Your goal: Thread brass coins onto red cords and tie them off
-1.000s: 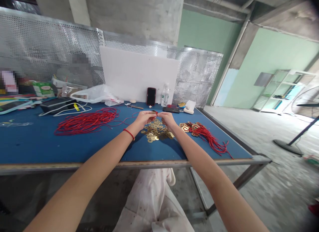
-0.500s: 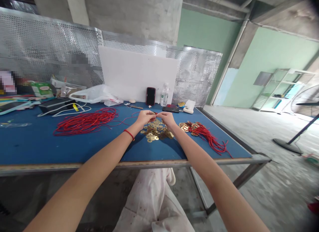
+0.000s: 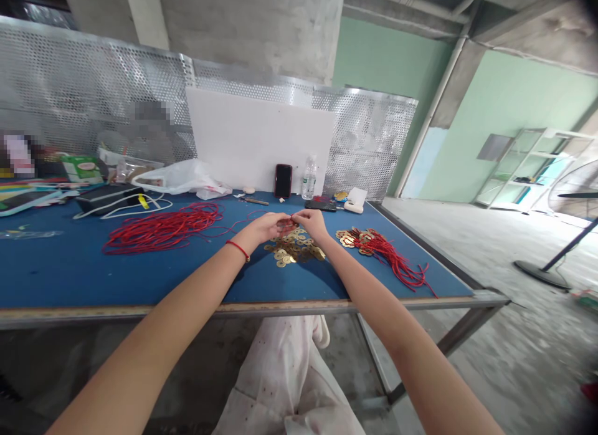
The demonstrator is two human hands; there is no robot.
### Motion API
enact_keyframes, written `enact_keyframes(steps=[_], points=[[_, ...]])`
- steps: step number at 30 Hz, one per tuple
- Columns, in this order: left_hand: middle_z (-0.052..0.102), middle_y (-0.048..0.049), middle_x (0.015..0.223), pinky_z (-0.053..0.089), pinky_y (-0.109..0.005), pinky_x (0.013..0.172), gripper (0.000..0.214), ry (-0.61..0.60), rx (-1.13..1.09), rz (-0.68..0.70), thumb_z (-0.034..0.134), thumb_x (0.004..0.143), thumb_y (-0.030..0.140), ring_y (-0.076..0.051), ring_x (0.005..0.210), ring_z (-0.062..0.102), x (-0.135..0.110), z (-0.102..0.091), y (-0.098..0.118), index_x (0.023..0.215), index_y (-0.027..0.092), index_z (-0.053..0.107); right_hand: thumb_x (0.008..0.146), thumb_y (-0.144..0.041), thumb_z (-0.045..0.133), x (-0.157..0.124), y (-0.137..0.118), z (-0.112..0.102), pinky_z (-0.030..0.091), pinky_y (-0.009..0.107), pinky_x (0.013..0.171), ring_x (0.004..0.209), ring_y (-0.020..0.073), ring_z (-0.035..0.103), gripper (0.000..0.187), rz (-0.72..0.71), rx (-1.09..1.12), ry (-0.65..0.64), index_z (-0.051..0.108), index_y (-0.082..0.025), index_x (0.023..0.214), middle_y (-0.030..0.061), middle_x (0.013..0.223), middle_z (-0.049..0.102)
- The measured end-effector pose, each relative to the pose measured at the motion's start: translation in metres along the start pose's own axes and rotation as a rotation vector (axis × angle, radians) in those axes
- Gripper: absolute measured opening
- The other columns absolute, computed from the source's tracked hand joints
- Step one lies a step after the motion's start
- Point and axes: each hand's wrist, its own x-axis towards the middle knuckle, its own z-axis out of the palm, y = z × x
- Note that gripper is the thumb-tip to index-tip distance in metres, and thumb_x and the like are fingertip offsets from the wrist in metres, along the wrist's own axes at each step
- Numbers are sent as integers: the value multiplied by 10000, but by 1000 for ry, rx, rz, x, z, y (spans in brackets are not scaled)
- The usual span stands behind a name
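Above a pile of brass-coloured coins with holes (image 3: pixel 286 255), my two hands meet at a piece of red cord (image 3: pixel 286 225). My left hand (image 3: pixel 265 227) is turned with the palm partly up, and its fingers are curled round the cord. With thumb and fingertips, my right hand (image 3: pixel 311 223) pinches the cord at its upper end. Whether a coin is among the fingers is too small to make out. A heap of loose red cords (image 3: pixel 163 228) lies to the left. To the right is a bundle of coins tied to red cords (image 3: pixel 392 255).
A black phone (image 3: pixel 283 181) leans upright against a white board (image 3: pixel 256 136), beside a clear plastic bottle (image 3: pixel 309 178). A dark flat device (image 3: pixel 320 204) lies in front of the bottle. A white plastic bag (image 3: pixel 182 176) and a black box (image 3: pixel 105 199) with a white cable stand at the back left.
My left hand has rolled so its palm opens upward more, showing red cord at its fingers. My right hand stays pinched close beside it.
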Motion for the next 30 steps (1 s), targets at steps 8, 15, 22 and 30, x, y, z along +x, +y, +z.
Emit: enact_keyframes(steps=[8,15,22,30], points=[[676,-64,679,525,-264,671,39,-38,-50,42,682,717,82,-138,627,641,-5,3,-1,718,103,650,674,-289,586,-5,-6,1,378,223,582,613,125,532,182,-10,96,48,693,-144,653,4,615,637],[625,-20,612,493,-219,621,149,-1,-30,102,771,646,94,-96,574,605,-4,0,-2,683,111,628,728,-314,586,-4,-7,1,348,221,562,594,118,508,219,-62,-7,20,728,-147,736,-4,611,624],[604,-18,566,461,-211,554,150,7,-60,36,789,615,94,-81,507,554,2,-8,-5,677,88,652,813,-302,567,-16,-28,-8,332,235,600,651,124,515,198,-190,-504,74,741,-226,869,3,718,628],[625,-17,592,474,-206,550,133,-12,-199,70,773,641,107,-91,522,579,12,-14,-13,697,114,652,846,-315,536,-22,-35,-6,339,242,622,708,132,534,185,-226,-635,139,701,-232,829,5,790,615]])
